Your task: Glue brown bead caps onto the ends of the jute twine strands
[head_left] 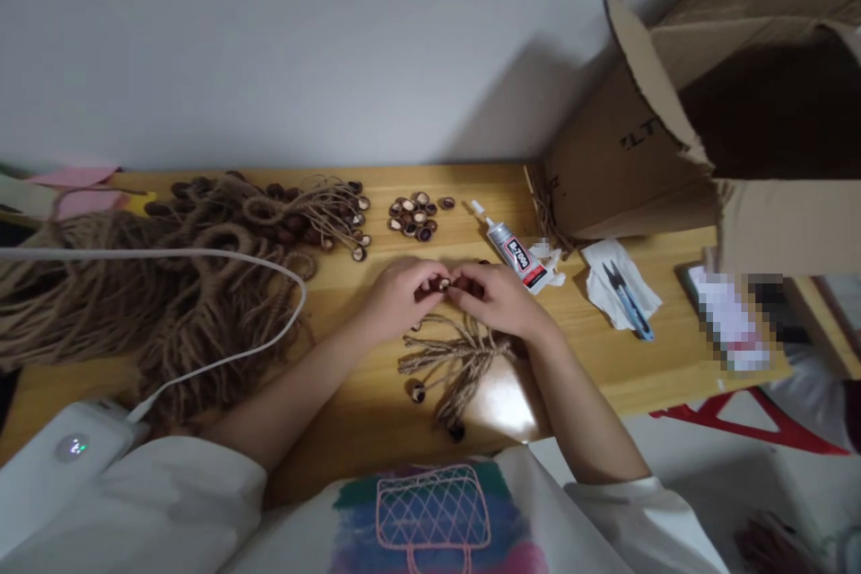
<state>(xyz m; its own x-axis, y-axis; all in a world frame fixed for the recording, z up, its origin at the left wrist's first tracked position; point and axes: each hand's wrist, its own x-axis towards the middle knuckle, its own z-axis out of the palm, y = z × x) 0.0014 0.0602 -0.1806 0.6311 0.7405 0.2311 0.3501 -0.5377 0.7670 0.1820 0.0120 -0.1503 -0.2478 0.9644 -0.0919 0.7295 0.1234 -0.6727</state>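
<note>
Over the middle of the wooden table my left hand [404,298] and my right hand [494,298] meet, fingertips pinched around a small brown nut shell piece [444,285] with a pale inside. Both hands appear closed on it. Just below them lies a bundle of brown twine cords [464,363], with dark shell pieces [418,392] at some cord ends. Behind the hands is a cluster of several loose shell pieces [413,217]. A silver B-7000 glue tube [517,256] rests by my right hand, its nozzle pointing toward the wall.
A heap of twine tassels [195,287] covers the table's left side, crossed by a white cable [269,260] from a white device [67,466]. To the right are blue-handled thread snips [629,300] on white tissue [598,265]. A large open cardboard box [625,143] stands behind.
</note>
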